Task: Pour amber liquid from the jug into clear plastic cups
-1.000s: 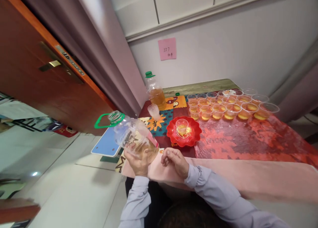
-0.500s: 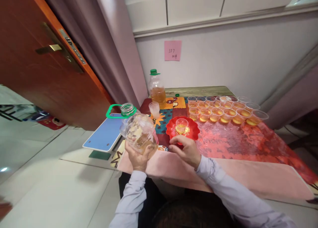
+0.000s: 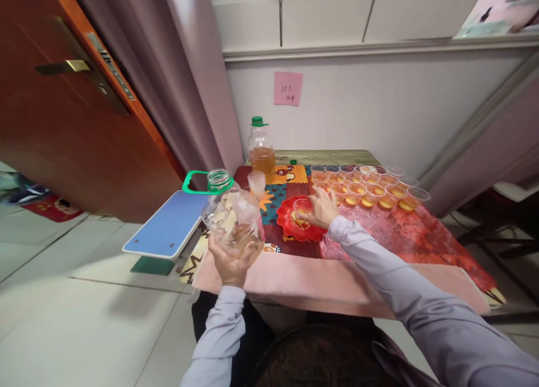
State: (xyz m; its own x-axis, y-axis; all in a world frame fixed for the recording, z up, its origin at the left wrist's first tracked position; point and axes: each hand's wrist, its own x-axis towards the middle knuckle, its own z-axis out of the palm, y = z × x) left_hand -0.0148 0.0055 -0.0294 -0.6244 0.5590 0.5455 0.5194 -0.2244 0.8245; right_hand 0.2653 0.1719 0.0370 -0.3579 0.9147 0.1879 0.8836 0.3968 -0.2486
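Observation:
My left hand (image 3: pixel 231 262) supports a clear plastic jug (image 3: pixel 236 221) from below, its fingers wrapped round the base. The jug is tilted, uncapped, with a green handle at its neck and a little amber liquid low inside. A small clear cup (image 3: pixel 302 205) with yellowish liquid stands on a scalloped red dish (image 3: pixel 288 230). My right hand (image 3: pixel 323 208) is at this cup, thumb in front and fingers spread behind its right side; a firm grip does not show. Beyond it are rows of filled clear cups (image 3: pixel 376 191).
A second jug (image 3: pixel 263 158) with a green cap and amber liquid stands at the back left. Before it is a stack of clear cups (image 3: pixel 256 183). A green cap (image 3: pixel 293 162) lies at the table's rear. A blue board (image 3: pixel 166 227) adjoins the table's left side.
My right hand has moved forward from the dish's near edge to the cup, its fingers opening. My left hand still holds the tilted jug. The view has shifted slightly.

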